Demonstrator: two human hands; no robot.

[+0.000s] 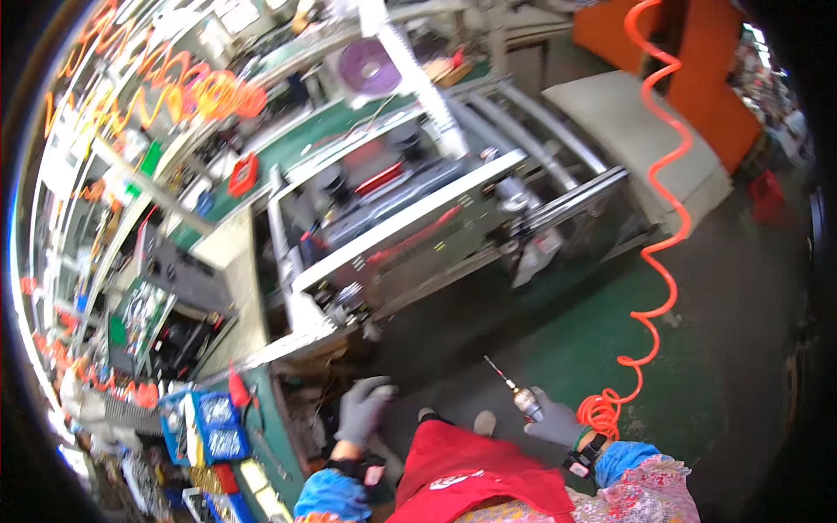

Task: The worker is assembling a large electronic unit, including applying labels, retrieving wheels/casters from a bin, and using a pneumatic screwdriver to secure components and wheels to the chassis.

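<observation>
My right hand (555, 422), in a grey glove, is closed around a pneumatic screwdriver (526, 402). Its long thin bit points up and to the left, away from my body. An orange coiled air hose (603, 410) hangs beside that hand and rises to the upper right. My left hand (363, 411), gloved in grey too, hovers near the bench's right edge. Blur hides how its fingers are set, and nothing shows clearly in it. Ahead of both hands, a metal-framed unit (410, 228) with a dark panel and a white front rail rests across the work line.
Blue bins (222, 427) of small parts stand on the green bench at the left, near a red-handled tool (238, 386). A grey box-like chassis (187, 270) sits farther up. Metal rollers (558, 131) and a pale board (645, 131) lie beyond, with orange panels (711, 87) at the far right.
</observation>
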